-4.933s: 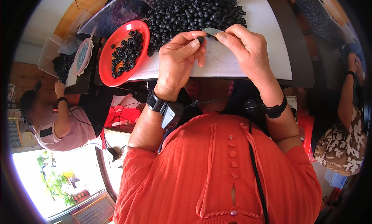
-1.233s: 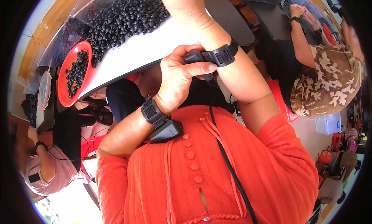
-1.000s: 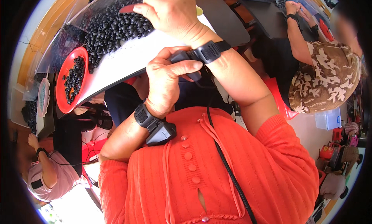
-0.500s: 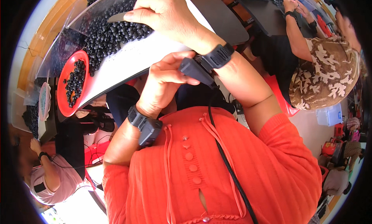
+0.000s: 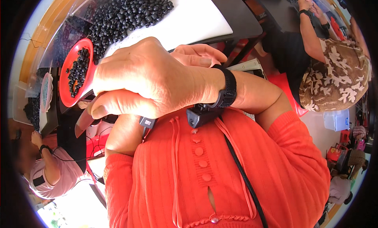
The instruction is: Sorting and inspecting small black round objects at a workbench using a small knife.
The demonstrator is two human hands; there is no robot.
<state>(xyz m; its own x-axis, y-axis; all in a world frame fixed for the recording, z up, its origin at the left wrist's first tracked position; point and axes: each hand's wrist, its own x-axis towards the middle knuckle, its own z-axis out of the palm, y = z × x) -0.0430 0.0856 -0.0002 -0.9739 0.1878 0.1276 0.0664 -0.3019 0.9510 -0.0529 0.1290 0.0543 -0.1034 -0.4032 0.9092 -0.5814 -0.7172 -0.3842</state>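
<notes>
My right hand (image 5: pixel 149 80) fills the middle of the view, close to the camera, closed around a small knife whose blade (image 5: pixel 84 123) points down and to the left. Its wrist carries a black band (image 5: pixel 227 86) with a black device (image 5: pixel 201 115) under it. My left hand (image 5: pixel 197 56) is mostly hidden behind that wrist; its fingers curl over the wrist at the band. Beyond the hands, a heap of small black round fruits (image 5: pixel 126 13) lies on a white board (image 5: pixel 197 19). A red bowl (image 5: pixel 67 72) at the left holds more of them.
A person in a pink top (image 5: pixel 53 173) sits at the lower left. Another person in a patterned brown and white top (image 5: pixel 334 78) works at the upper right. Clear tubs (image 5: pixel 43 94) stand left of the bowl. A blue-lidded box (image 5: pixel 335 119) sits on the floor at the right.
My right hand has come back off the heap toward the camera with the knife. My left hand stays at the right wrist band.
</notes>
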